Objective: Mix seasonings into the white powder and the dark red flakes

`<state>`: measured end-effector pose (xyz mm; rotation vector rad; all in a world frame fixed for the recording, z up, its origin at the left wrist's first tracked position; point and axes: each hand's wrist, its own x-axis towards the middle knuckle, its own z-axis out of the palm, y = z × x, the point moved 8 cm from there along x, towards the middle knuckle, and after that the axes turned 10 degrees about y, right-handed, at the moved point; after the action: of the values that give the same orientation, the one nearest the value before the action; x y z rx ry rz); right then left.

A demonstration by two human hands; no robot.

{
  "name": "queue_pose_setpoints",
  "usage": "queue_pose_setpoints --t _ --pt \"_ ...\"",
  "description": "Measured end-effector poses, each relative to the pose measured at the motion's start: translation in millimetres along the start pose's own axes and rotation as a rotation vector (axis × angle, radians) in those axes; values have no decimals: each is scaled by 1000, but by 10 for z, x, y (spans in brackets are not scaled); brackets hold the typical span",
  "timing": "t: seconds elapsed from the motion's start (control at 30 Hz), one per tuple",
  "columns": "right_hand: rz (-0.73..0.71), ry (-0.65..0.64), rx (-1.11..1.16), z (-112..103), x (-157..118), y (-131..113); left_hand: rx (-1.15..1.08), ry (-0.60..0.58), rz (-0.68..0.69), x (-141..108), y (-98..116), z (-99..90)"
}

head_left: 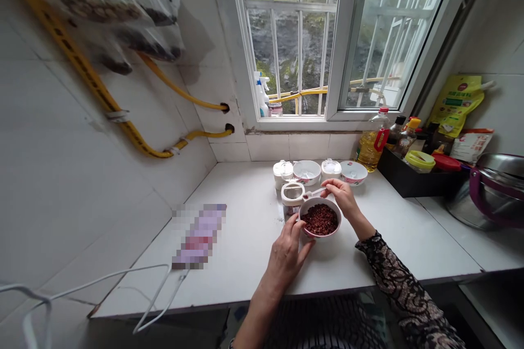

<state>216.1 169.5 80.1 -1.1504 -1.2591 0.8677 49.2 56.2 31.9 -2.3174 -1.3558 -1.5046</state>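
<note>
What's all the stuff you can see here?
Bowl of red grains: one, white, between the hands.
Small spoon: one, pale, in the right hand's fingers.
Open jar: one, white, beside the bowl.
Lidded jars: two, white, near the window.
Small bowls: two, white, near the window.
Oil bottle: one, yellow, right of them.
Tray of bottles: one, black, further right.
Pot: one, steel and purple, far right.
Hoses: two, yellow, left wall.
Left hand: one, bare, on the bowl.
Right hand: one, bare, black lace sleeve, holding the spoon.

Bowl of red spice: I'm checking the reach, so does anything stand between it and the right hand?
Nothing visible does. The right hand, holding a small spoon, sits just beyond the rim of the bowl of red spice, with no object between them. The left hand holds the bowl's near side.
</note>
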Motion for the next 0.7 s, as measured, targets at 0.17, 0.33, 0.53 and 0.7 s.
queue_pose_setpoints --t 0.17,0.33,0.53,0.7 --pt "-385 -11 -224 226 -173 -331 3 0 3 -3 -11 -6" --pt "-628 -58 -402 310 -312 -494 19 -14 18 2 3 -12" --pt "-526 57 -451 -5 -179 -378 23 -5 19 14 24 -29" --pt "-475 -152 -563 230 -202 -196 20 4 18 10 16 -27"
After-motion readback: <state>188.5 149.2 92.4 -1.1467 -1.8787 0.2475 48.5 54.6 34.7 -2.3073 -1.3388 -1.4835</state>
